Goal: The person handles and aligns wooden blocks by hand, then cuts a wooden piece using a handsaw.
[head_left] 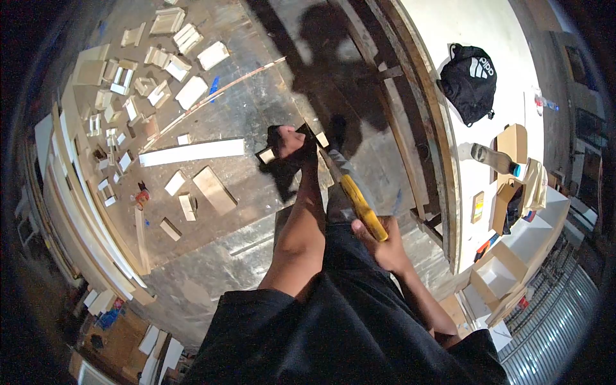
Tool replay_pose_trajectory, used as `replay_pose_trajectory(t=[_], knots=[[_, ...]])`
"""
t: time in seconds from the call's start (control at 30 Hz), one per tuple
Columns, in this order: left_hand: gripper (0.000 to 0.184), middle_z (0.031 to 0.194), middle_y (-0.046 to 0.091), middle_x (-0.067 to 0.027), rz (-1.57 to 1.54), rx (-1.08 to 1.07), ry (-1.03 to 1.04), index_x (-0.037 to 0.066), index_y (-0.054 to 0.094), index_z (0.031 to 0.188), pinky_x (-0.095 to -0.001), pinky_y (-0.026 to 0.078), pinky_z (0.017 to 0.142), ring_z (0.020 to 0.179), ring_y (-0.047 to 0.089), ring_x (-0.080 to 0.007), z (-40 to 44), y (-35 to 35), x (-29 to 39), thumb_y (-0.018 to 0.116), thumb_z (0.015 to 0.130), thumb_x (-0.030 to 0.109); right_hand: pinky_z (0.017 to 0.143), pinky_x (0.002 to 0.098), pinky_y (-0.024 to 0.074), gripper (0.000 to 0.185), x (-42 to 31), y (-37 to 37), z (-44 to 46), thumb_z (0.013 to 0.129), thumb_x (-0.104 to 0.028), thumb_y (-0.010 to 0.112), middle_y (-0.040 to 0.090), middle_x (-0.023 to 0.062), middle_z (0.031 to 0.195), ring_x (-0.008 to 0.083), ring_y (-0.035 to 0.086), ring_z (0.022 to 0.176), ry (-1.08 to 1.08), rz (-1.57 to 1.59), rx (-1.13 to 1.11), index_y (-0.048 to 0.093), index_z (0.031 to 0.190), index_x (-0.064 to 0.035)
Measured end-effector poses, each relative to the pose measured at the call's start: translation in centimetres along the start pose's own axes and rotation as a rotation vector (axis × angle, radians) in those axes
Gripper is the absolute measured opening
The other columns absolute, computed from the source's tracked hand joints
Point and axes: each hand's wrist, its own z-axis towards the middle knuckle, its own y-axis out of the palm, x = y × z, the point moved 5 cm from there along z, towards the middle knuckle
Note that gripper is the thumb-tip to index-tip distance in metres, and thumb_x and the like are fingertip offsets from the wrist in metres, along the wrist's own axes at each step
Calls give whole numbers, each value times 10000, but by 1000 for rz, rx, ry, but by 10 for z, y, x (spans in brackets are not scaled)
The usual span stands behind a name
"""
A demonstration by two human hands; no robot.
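Note:
My right hand [378,247] is wrapped round the yellow grip of a hammer [359,202]. The hammer slants up and left, its dark head close beside my left hand [290,142]. That left hand is closed, with its fingers in shadow. Pale wood shows on both sides of it: a small wood piece [266,155] on the left and another wood end [322,139] by the hammer head. Whether these are one piece is hidden by the hand and shadow.
Many small wooden assemblies [168,21] lie on the worn work surface to the left. A long white-faced board [192,153] and a wood block [215,190] lie nearer. On the right, a white table [478,138] holds a black drawstring bag [471,83] and a bottle [494,158].

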Motion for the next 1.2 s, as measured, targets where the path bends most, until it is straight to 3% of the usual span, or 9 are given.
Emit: replay_pose_trajectory(t=[0.07,0.2,0.33,0.47,0.87,0.93,1.03,1.13,1.2], knots=[[278,788,582,-64,2,-4,7,133,578,920,-443,455,624,710,604,-301,0,4,2,700,684,212,553,287,419,405,1,9,12,961,-334,691,541,10,613,101,506,599,17,4,34,613,731,-10],[277,788,584,-65,-2,7,1,135,579,920,-445,455,621,708,605,-303,5,3,4,700,683,211,767,307,509,345,29,10,24,947,-235,706,648,98,935,175,620,826,19,-163,93,554,1098,35],[276,788,586,-67,3,-6,9,138,580,921,-447,456,618,706,606,-305,2,5,2,699,682,210,611,365,456,147,34,5,9,870,-93,630,603,78,670,120,541,667,-35,216,366,607,782,23],[276,789,588,-68,5,-7,5,140,581,921,-449,456,615,704,606,-307,4,2,2,698,681,209,768,332,508,418,32,23,47,886,-153,743,648,125,944,180,626,856,88,-232,132,499,1160,46],[275,790,594,-72,3,-30,1,147,583,921,-456,456,606,697,609,-313,5,7,-4,697,678,205,802,330,482,364,52,22,18,890,-199,752,587,87,923,157,575,873,82,-73,-162,519,1052,29],[274,790,595,-73,7,-39,-6,148,584,921,-457,457,605,696,609,-314,0,7,-5,696,677,205,672,328,481,135,54,12,11,859,-79,690,603,52,715,127,586,707,-55,78,352,611,802,15],[274,790,596,-74,11,-49,-13,150,584,921,-458,457,603,694,610,-316,-2,2,-4,696,677,204,603,323,436,162,39,21,29,872,-38,668,543,10,664,111,517,646,-78,-22,81,568,750,-3],[274,791,598,-75,20,-57,-20,151,585,921,-460,457,601,693,611,-318,-5,-3,-3,695,676,203,793,305,489,438,63,30,40,894,-201,769,597,58,916,129,577,859,4,-94,-222,441,1088,13],[274,791,599,-76,21,-57,-27,153,585,921,-461,457,599,692,611,-319,-5,-3,-3,695,675,203,756,297,489,422,74,32,36,891,-182,770,596,50,910,119,571,827,5,-47,-70,448,1074,19]])
